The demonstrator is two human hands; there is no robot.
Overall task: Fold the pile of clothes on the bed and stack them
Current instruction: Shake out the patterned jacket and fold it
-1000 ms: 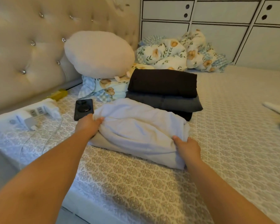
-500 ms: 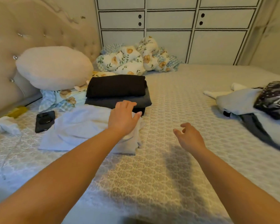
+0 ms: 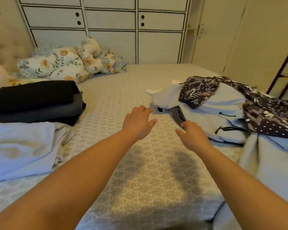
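The pile [image 3: 223,110] lies at the right edge of the bed [image 3: 120,90], cut off by the frame there; its garments overlap, so single pieces are hard to separate. Its long axis runs left to right. The folded stack [image 3: 37,100] sits near the left edge. Left hand [image 3: 137,122] and right hand [image 3: 192,136] hover with fingers loosely spread, holding nothing.

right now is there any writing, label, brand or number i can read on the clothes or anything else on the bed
None: no readable text shows anywhere in this view.
The dark patterned garment on the unfolded pile carries only dots and printed shapes, no letters.
The pale hoodie, the folded dark stack and the folded white cloth show no label or print.
The cabinet doors carry only holes and lines.
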